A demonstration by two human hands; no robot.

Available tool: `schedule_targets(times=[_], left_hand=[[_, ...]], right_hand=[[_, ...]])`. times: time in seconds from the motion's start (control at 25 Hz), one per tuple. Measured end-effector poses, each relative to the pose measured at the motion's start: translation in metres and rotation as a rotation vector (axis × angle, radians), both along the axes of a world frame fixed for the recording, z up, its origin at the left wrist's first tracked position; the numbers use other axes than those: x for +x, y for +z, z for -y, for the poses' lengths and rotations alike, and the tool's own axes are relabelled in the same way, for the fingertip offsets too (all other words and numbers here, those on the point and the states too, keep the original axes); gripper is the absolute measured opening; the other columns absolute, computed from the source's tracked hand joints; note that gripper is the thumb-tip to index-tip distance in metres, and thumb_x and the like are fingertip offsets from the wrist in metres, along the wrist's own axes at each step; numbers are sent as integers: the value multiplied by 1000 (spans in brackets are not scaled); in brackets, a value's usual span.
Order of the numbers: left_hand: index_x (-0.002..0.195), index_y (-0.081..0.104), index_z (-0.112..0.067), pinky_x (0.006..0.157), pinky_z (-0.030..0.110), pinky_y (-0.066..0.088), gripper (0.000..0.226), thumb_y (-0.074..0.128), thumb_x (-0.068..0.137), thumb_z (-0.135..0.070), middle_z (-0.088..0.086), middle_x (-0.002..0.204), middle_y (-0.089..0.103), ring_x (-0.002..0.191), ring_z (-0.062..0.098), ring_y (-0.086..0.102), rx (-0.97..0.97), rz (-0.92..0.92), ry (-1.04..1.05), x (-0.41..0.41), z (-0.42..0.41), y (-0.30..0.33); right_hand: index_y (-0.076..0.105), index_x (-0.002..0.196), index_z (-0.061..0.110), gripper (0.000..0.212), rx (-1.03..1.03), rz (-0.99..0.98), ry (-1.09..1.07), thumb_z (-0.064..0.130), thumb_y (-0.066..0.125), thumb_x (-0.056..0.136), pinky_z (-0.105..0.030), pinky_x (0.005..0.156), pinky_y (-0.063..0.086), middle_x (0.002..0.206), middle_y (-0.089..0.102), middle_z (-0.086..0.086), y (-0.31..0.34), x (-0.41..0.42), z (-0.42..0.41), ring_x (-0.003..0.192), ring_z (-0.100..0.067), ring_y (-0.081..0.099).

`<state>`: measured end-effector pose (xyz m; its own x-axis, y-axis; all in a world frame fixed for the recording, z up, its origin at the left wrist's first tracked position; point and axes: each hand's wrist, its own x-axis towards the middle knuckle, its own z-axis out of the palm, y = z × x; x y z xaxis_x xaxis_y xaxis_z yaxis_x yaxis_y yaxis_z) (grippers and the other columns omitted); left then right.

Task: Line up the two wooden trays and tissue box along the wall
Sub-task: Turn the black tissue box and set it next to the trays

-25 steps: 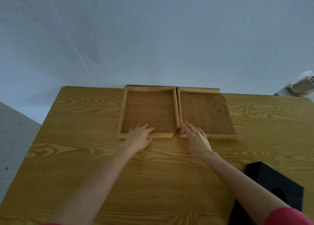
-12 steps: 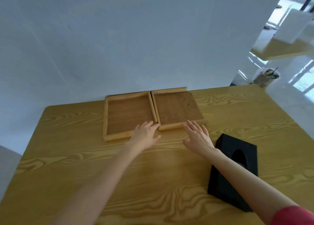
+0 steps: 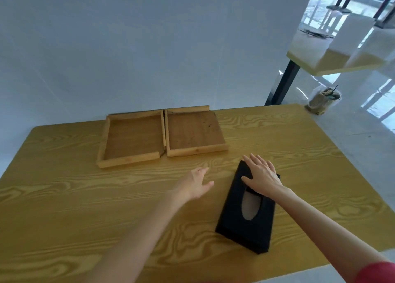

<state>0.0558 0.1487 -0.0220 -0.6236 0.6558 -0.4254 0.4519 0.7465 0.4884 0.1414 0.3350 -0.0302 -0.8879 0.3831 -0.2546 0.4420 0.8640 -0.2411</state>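
Two shallow wooden trays sit side by side against the white wall: the left tray (image 3: 102, 145) and the right tray (image 3: 197, 150), their inner edges touching. A black tissue box (image 3: 235, 218) with an oval slot lies flat on the table in front of them, to the right, angled. My right hand (image 3: 259, 174) rests flat on the far end of the box, fingers spread, thumb at its left edge. My left hand (image 3: 195, 184) hovers over the table just left of the box, fingers apart, holding nothing.
The wooden table (image 3: 64, 208) ends at a right edge (image 3: 352, 169) beside a glossy white floor. A cup with a straw (image 3: 322, 100) stands on the floor past the far right corner. A second table (image 3: 333, 64) with a black leg stands behind.
Both hands have left the trays' front edges and moved right and toward me. My right hand has come down on the tissue box. The camera has turned right.
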Motion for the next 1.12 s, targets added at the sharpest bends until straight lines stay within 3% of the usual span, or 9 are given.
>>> schedule_targets(times=[0.16, 0.28, 0.52, 0.96, 1.12], left_hand=[[147, 17, -15, 115, 38, 25, 66, 44, 92, -41, 7, 156, 21, 143, 24, 23, -6, 125, 76, 28, -28, -19], [146, 18, -12, 115, 37, 27, 70, 47, 90, -43, 8, 155, 24, 141, 24, 26, -5, 194, 123, 43, -43, -29], [135, 40, -16, 100, 38, 46, 59, 55, 85, -43, 7, 135, 52, 121, 25, 51, 56, 240, 247, 62, -59, -40], [128, 46, -15, 93, 41, 50, 53, 60, 80, -35, 8, 121, 58, 108, 25, 57, 112, 203, 284, 64, -56, -46], [127, 48, -17, 88, 39, 53, 47, 59, 82, -29, 7, 116, 64, 102, 25, 62, 110, 179, 247, 49, -33, -41]], right_hand=[[11, 148, 24, 78, -90, 92, 21, 40, 56, 86, -43, 117, 13, 156, 18, -9, -9, 13, -28, 143, -27, 15], [11, 147, 25, 78, -105, 124, 114, 34, 58, 85, -42, 113, 23, 149, 30, -8, -14, 16, -41, 136, -29, 29], [22, 144, 24, 66, -174, 25, 128, 24, 54, 86, -43, 103, 40, 138, 44, -9, -22, 9, -52, 124, -29, 45], [20, 145, 27, 67, -125, 13, 150, 28, 52, 86, -34, 79, 47, 130, 51, -7, -27, 6, -53, 113, -29, 53], [26, 143, 28, 68, -134, 16, 92, 31, 55, 81, -37, 80, 49, 124, 57, -7, -21, 0, -33, 110, -30, 56]])
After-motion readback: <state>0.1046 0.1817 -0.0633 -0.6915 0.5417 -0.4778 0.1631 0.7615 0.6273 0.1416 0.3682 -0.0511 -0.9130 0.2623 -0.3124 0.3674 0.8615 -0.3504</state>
